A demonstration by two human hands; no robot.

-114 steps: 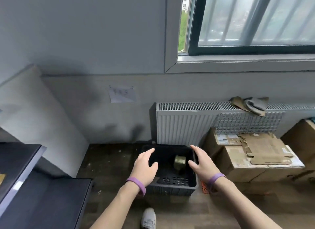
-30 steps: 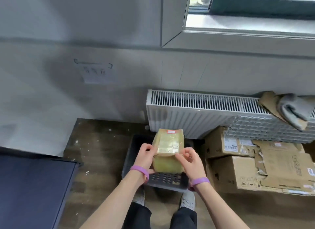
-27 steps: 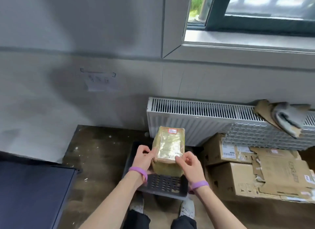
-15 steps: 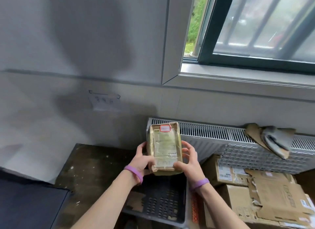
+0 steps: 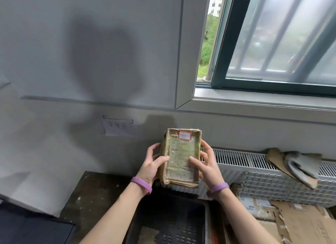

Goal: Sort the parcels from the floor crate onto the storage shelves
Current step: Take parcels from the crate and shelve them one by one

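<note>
A small brown parcel [image 5: 181, 156] wrapped in clear tape, with a shipping label and a red-bordered sticker at its top, is held upright in front of me. My left hand [image 5: 153, 166] grips its left side, thumb on the front. My right hand [image 5: 206, 166] grips its right side, thumb on the label. The dark plastic floor crate [image 5: 169, 223] lies below the parcel; its perforated bottom shows with nothing visible in it.
A white radiator [image 5: 241, 160] runs along the wall, with a grey glove and cardboard scrap [image 5: 298, 164] on top. Cardboard boxes [image 5: 283, 220] are stacked at the lower right. A dark shelf surface [image 5: 27, 229] sits at the lower left. A paper note [image 5: 118, 126] hangs on the wall.
Both hands took the parcel out of the crate and raised it. The view has tilted upward, so the window fills more of the frame and the parcel sits higher before the wall.
</note>
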